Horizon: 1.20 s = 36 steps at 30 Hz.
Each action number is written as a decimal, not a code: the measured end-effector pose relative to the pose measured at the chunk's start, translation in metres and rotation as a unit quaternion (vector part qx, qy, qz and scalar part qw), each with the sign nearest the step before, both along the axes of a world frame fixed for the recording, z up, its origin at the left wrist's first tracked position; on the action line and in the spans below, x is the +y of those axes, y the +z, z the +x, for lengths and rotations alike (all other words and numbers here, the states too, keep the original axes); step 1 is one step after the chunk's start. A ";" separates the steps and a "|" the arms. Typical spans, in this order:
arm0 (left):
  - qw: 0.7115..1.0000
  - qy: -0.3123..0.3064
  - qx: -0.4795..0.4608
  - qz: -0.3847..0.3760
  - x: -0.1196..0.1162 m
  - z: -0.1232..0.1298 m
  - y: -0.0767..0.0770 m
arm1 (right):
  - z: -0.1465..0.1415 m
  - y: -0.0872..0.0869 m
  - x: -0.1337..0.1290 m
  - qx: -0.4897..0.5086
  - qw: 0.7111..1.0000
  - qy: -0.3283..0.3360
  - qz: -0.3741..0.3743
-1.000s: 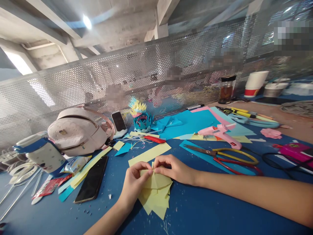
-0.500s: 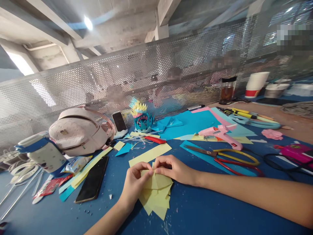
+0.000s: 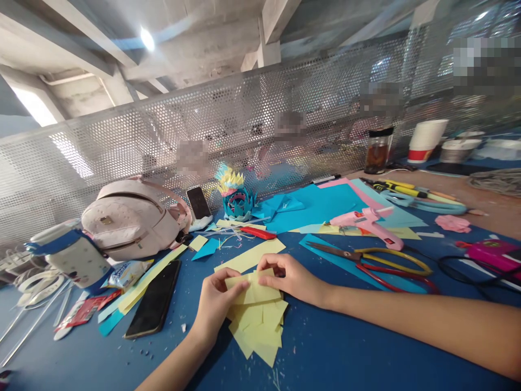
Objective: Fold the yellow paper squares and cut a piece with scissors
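Note:
A small yellow paper piece is pinched between my two hands. My left hand grips its left side between thumb and fingers, and my right hand pinches its upper right part. Under it lies a pile of yellow paper pieces on the blue table. Just beyond my hands is a wider yellow strip. To the right, scissors with yellow and red handles rest on a blue paper strip, near a pink glue gun. A red cutter lies behind the yellow strip.
On the left are a black phone, a pink backpack and a cup. A layered paper crown shape and blue sheets lie behind. A perforated metal screen stands beyond the table.
The paper between my hands now shows as a wider, flatter piece with a straight lower edge, rather than peaked at my fingertips. My left hand has moved slightly left.

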State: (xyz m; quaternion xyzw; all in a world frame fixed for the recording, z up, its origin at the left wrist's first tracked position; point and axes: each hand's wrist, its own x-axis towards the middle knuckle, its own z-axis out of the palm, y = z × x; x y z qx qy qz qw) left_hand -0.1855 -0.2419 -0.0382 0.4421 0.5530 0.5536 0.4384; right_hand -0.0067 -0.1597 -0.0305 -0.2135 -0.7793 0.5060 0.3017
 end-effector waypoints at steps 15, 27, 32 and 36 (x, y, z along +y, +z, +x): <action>0.999 0.032 -0.024 -0.019 0.000 0.002 0.003 | -0.004 -0.005 0.007 0.030 0.996 -0.005 -0.085; 0.999 0.024 -0.027 -0.028 0.001 -0.001 0.002 | -0.003 -0.004 0.006 0.036 0.995 -0.004 -0.088; 0.999 -0.013 -0.030 -0.019 0.000 -0.002 0.007 | -0.002 -0.004 0.007 0.041 0.996 -0.022 -0.077; 0.999 -0.016 -0.026 -0.016 -0.002 -0.001 0.012 | -0.001 -0.003 0.008 0.055 0.993 -0.034 -0.094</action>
